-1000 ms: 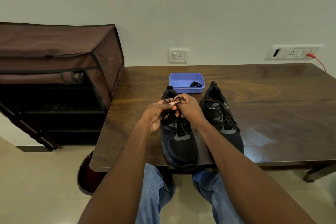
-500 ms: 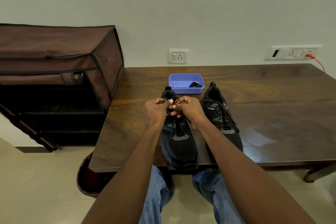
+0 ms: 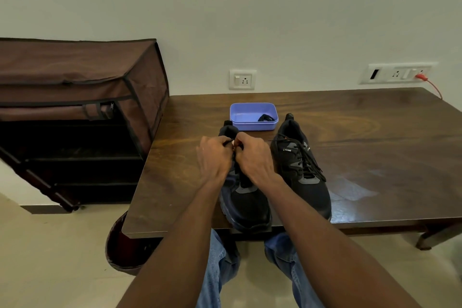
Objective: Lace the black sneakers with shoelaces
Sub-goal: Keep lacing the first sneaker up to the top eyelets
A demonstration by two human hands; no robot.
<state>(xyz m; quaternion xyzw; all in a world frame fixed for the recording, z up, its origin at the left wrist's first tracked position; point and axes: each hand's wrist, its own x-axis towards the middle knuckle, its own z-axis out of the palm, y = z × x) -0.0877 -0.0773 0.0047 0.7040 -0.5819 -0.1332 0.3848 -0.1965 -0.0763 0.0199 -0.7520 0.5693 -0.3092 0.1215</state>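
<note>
Two black sneakers stand side by side on the dark wooden table (image 3: 375, 157), toes toward me. The right sneaker (image 3: 301, 170) is laced, with its lace ends lying loose. Over the tongue of the left sneaker (image 3: 247, 205) my left hand (image 3: 215, 157) and my right hand (image 3: 252, 157) meet, fingers curled. Both pinch the thin black shoelace (image 3: 228, 142) near the top eyelets. The hands hide most of that lace and the eyelets.
A blue plastic tray (image 3: 243, 114) with a dark coiled lace (image 3: 266, 118) sits behind the sneakers. A brown fabric shoe rack (image 3: 82, 112) stands left of the table. Wall sockets are behind, one with a red cable (image 3: 433, 86). A dark round object (image 3: 117, 247) lies under the table's left corner.
Both hands have closed together over the left sneaker's tongue and dropped slightly; the lace loops seen above the fingers a second ago are now hidden in the fingers.
</note>
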